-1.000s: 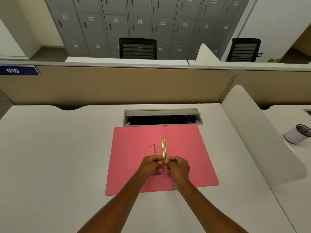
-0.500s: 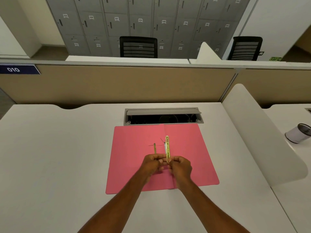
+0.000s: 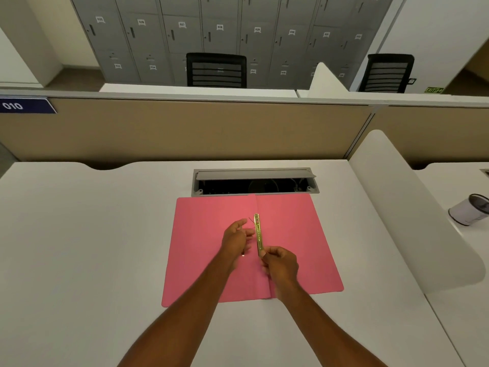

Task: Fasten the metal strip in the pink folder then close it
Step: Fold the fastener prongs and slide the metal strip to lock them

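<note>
The pink folder (image 3: 206,250) lies open and flat on the white desk, its spine fold running down the middle. A gold metal strip (image 3: 258,234) lies lengthwise along that fold. My right hand (image 3: 279,263) pinches the strip's near end. My left hand (image 3: 236,238) rests just left of the strip, fingers spread a little toward it, covering the fastener prongs; only a thin wire tip shows above the fingers and a small glint below the hand. Whether the left hand grips anything is hidden.
An open grey cable tray (image 3: 255,181) sits in the desk just behind the folder. A white curved divider (image 3: 412,213) bounds the desk on the right, with a white cup (image 3: 469,213) beyond it. A tan partition (image 3: 185,128) closes off the back.
My hands have separated: the left moved up and left over the prongs, the right stayed at the strip's near end. The strip now lies along the spine fold.
</note>
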Available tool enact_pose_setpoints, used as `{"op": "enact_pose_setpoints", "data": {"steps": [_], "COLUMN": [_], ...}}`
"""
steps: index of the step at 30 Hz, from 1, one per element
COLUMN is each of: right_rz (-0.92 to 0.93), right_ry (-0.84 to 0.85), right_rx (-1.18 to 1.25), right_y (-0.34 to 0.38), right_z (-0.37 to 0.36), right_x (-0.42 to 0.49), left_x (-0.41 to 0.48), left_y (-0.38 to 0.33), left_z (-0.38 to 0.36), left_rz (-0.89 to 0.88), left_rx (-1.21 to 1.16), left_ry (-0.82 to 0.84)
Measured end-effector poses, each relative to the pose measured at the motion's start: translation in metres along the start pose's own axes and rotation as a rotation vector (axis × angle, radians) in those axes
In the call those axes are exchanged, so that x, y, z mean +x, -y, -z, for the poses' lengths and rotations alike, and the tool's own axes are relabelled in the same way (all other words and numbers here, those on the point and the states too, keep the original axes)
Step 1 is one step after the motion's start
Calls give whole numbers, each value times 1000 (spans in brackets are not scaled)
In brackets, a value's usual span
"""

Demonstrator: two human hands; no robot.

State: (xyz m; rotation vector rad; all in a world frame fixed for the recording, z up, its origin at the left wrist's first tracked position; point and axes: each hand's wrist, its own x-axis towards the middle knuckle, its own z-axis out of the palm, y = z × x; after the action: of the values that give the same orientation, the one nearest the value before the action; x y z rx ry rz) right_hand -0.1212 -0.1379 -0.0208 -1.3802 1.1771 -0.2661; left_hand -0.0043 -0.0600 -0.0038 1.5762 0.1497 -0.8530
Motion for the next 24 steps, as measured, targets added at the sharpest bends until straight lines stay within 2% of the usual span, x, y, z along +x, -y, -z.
{"op": "enact_pose_setpoints", "data": {"steps": [6, 24], "right_rz": [1, -18], "right_ry": [27, 47], "right_rx": [16, 33], "right_y": [1, 7], "right_z": [3, -1], "right_x": [4, 15], "left_x": [8, 15], "left_y": [-3, 2], "left_z": [-10, -10], "left_rz": [-13, -18], "left_rx": [35, -14], "left_ry": [50, 62]}}
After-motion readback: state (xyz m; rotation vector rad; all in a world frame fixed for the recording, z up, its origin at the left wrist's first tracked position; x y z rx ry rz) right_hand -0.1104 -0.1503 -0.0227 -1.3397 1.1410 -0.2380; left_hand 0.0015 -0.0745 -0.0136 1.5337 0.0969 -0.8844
